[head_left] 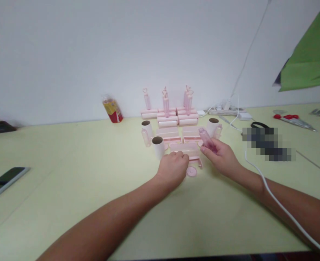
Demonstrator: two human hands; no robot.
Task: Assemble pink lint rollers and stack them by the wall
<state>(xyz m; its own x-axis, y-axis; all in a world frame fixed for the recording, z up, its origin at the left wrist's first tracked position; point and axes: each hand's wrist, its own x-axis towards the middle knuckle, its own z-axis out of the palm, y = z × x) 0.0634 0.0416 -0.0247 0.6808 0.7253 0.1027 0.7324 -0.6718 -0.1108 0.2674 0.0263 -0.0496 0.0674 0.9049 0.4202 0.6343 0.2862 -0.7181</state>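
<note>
My right hand is wrapped round a translucent pink tube-shaped handle, which tilts up to the left. Lower and to the left, my left hand has its fingers curled down at the front of an open pink case; whatever they grip is hidden. Just right of those fingers, a round pink cap lies flat on the table. A small pink bracket-like piece is at the case's right corner. A white paper roll with a brown core stands upright behind my left hand.
Behind are finished-looking pink rollers with upright heart-topped handles. More white rolls stand at both sides. A red-and-yellow package is near the wall. Scissors and a power strip lie right; a white cable crosses my right arm.
</note>
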